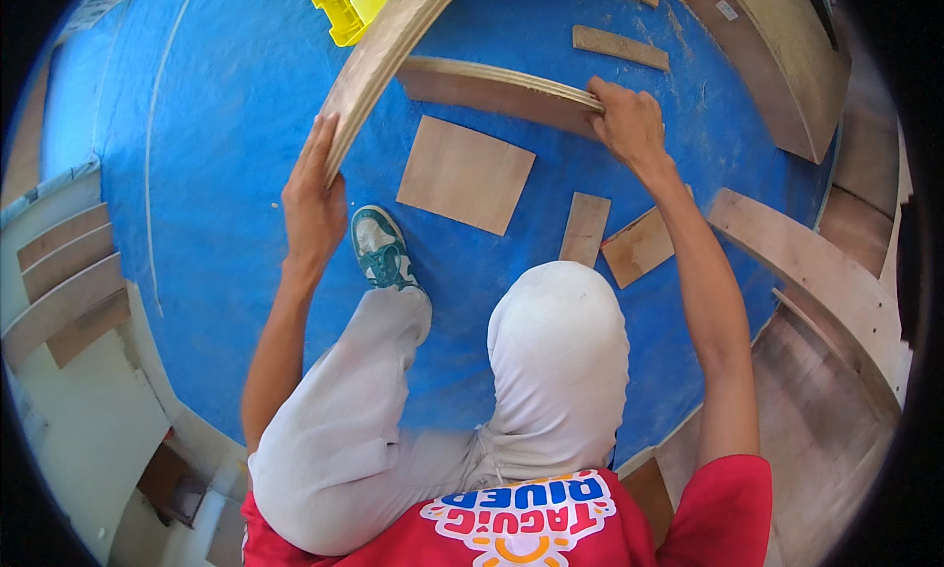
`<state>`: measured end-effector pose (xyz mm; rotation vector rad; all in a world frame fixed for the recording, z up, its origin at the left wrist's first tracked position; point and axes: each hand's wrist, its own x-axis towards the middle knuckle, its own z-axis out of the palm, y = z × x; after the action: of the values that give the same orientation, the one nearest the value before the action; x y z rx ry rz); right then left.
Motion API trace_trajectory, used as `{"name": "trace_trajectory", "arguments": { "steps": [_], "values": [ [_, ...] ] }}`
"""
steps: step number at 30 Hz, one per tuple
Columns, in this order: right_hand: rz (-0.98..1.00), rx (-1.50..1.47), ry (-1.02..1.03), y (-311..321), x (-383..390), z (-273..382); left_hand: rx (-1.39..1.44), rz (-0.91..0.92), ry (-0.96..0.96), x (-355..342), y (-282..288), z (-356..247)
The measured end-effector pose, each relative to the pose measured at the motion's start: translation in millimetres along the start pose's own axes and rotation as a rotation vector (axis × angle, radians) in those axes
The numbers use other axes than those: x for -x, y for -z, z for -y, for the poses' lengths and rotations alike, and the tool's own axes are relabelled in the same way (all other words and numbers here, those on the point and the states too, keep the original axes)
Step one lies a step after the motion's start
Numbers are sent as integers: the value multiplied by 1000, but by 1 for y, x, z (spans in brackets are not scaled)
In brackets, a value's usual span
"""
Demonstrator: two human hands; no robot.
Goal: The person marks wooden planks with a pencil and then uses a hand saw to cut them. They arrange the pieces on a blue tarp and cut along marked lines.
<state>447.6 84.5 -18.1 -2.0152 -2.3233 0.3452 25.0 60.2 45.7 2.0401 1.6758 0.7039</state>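
My left hand (315,203) grips the near end of a long plywood board (393,51), which slants up and away past the top of the picture. In my right hand (627,124) is the right end of a second plywood board (492,93), held on edge with its layered side upward. The far left end of this second board passes close to the first board; I cannot tell whether they touch. Just below them a flat rectangular wood panel (466,176) lies on the blue floor sheet (236,124).
A yellow plastic crate (344,1) stands at the far side. Small wood offcuts (586,229) lie before my knee, and another strip (619,48) farther off. Large wooden pieces (757,65) and a long board (806,272) line the right. Stacked boards (69,272) sit at the left.
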Motion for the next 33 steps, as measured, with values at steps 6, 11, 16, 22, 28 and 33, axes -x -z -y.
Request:
{"name": "trace_trajectory", "arguments": {
  "steps": [6, 11, 16, 22, 28, 33],
  "values": [
    [-190, 20, 75, -16, 7, 14, -162, 98, -109, -6, -38, -35],
    [-256, -16, 41, -31, 17, 13, -318, 126, -117, 8, -60, -41],
    [-234, -24, 6, -33, 17, 16, -674, 351, -148, 25, -63, -51],
    [-255, -53, -34, -29, 12, 11, -588, 455, -150, 30, -55, -61],
    [-151, -10, -92, -26, 7, 17, -457, 427, -203, 35, -74, -49],
    [-410, -80, -59, -29, 28, 37, -407, 433, -117, 36, -84, -50]
  ]
}}
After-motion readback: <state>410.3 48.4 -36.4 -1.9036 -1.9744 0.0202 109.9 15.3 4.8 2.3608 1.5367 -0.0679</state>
